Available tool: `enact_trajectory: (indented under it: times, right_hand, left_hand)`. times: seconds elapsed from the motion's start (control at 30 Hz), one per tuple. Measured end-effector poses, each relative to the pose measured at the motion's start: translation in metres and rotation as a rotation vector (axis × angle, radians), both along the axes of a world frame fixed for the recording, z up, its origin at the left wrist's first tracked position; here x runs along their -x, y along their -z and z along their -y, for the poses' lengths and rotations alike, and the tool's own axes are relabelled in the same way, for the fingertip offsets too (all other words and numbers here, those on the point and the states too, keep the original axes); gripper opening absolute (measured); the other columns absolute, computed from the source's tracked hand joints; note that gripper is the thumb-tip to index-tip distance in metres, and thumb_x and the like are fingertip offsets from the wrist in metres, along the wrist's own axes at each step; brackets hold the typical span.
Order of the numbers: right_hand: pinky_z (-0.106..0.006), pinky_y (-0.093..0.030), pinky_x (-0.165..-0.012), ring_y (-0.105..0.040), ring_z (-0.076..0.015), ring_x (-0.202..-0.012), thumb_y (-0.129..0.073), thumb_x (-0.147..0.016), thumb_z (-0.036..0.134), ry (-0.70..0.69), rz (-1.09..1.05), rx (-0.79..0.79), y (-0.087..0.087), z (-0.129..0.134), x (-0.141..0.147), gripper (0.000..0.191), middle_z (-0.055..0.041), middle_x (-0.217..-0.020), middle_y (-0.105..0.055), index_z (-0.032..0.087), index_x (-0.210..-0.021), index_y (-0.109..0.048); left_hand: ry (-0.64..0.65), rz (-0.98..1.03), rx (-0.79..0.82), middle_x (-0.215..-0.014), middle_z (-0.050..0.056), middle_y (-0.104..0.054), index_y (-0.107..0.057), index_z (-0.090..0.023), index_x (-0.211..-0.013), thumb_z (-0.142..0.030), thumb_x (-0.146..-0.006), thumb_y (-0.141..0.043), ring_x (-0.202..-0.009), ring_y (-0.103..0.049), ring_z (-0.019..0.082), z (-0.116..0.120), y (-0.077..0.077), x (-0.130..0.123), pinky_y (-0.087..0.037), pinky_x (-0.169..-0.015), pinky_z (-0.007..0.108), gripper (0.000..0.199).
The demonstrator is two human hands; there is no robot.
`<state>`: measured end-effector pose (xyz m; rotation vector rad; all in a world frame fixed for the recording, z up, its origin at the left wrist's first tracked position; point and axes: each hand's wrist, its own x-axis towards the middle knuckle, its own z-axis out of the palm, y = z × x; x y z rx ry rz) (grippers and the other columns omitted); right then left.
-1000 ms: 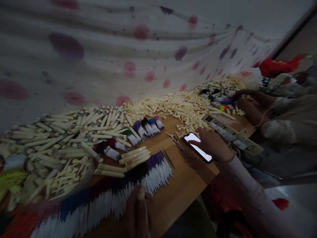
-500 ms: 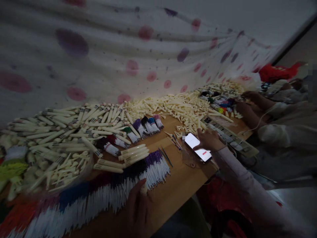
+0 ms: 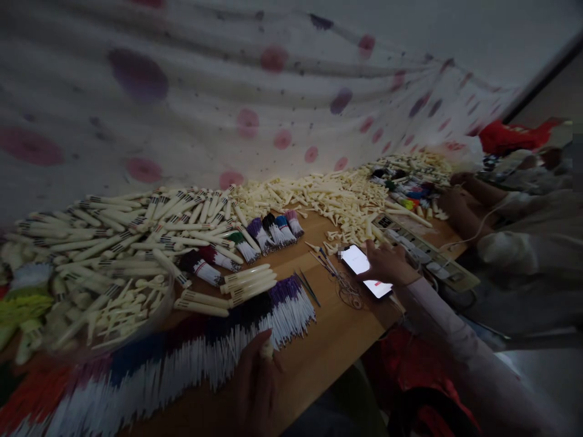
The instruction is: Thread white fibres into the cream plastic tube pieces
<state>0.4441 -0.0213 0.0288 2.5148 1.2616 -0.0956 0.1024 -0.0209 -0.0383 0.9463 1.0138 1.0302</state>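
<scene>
My left hand (image 3: 257, 385) is at the near table edge, its fingers closed round a small cream plastic piece (image 3: 266, 349); much of that piece is hidden. My right hand (image 3: 390, 264) is over a smartphone (image 3: 357, 260) with a lit white screen. Its fingers are spread, and the thumb lies over the screen; whether it touches the glass I cannot tell. Beside my left hand, a long row of thin white sticks with coloured ends, which look like pen refills (image 3: 291, 312), covers the table front. Several cream pen-like barrels (image 3: 249, 282) lie just behind them.
A clear tub (image 3: 166, 303) holds small cream parts. Behind it are heaped barrels (image 3: 113, 227) and bundled refills (image 3: 259, 235). Tweezers (image 3: 310, 288) and a coiled cable (image 3: 350, 294) lie near the phone. A power strip (image 3: 428, 255) is at right, near another person's arms (image 3: 469, 206).
My right hand has shifted slightly on the phone, its thumb lower on the screen. The whole view has moved a little. My left hand still holds the cream piece.
</scene>
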Motion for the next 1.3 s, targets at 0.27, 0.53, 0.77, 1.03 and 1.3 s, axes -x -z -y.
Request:
enact_trajectory:
  times: [0.27,0.53,0.77,1.03,1.3]
  right_hand:
    - [-0.058,-0.035,-0.095,-0.056,-0.0472,-0.123,-0.077,-0.077,0.049,-0.001,0.026,-0.023,0.002,0.001,0.002,0.074,-0.0246,-0.113,-0.071,0.01,-0.133,-0.049]
    - [-0.054,-0.037,-0.094,-0.06,-0.0467,-0.117,-0.076,-0.077,0.049,-0.02,0.069,-0.053,0.001,0.003,0.004,0.07,-0.0261,-0.113,-0.07,0.01,-0.128,-0.052]
    - [-0.055,-0.039,-0.093,-0.062,-0.0444,-0.115,-0.075,-0.075,0.044,-0.047,0.051,-0.09,0.007,0.003,0.002,0.06,-0.0239,-0.113,-0.07,0.012,-0.122,-0.055]
    - [-0.068,-0.024,-0.11,-0.029,-0.0438,-0.151,-0.071,-0.084,0.043,-0.1,0.031,-0.256,-0.03,0.024,0.029,0.068,-0.021,-0.138,-0.064,0.017,-0.143,-0.047]
    - [-0.034,-0.052,-0.081,-0.071,-0.0226,-0.093,-0.052,-0.103,0.046,-0.312,-1.155,-0.951,-0.017,0.022,0.185,0.03,-0.0076,-0.099,-0.077,0.022,-0.106,-0.07]
  left_hand:
    - [0.059,0.007,0.149,-0.078,0.0,-0.069,-0.07,-0.022,-0.119,-0.067,-0.079,-0.074,-0.043,-0.042,0.004,0.0,-0.003,0.003,-0.039,-0.041,0.014,0.061]
    - [0.042,-0.026,0.158,-0.076,0.0,-0.068,-0.07,-0.023,-0.117,-0.068,-0.076,-0.076,-0.049,-0.051,0.007,0.0,-0.001,0.004,-0.044,-0.046,0.015,0.061]
    - [0.036,-0.029,0.162,-0.075,-0.003,-0.065,-0.069,-0.025,-0.117,-0.069,-0.078,-0.074,-0.045,-0.043,0.005,0.002,-0.004,0.001,-0.038,-0.041,0.014,0.059]
    - [0.081,0.015,0.106,-0.073,-0.004,-0.067,-0.058,-0.026,-0.13,-0.062,-0.079,-0.077,-0.041,-0.037,0.002,-0.007,-0.01,0.002,-0.03,-0.039,0.011,0.065]
    - [0.257,0.023,0.15,-0.058,-0.007,-0.054,-0.061,-0.02,-0.092,-0.067,-0.077,-0.076,-0.043,-0.035,0.004,-0.011,-0.017,0.007,-0.025,-0.042,0.016,0.051]
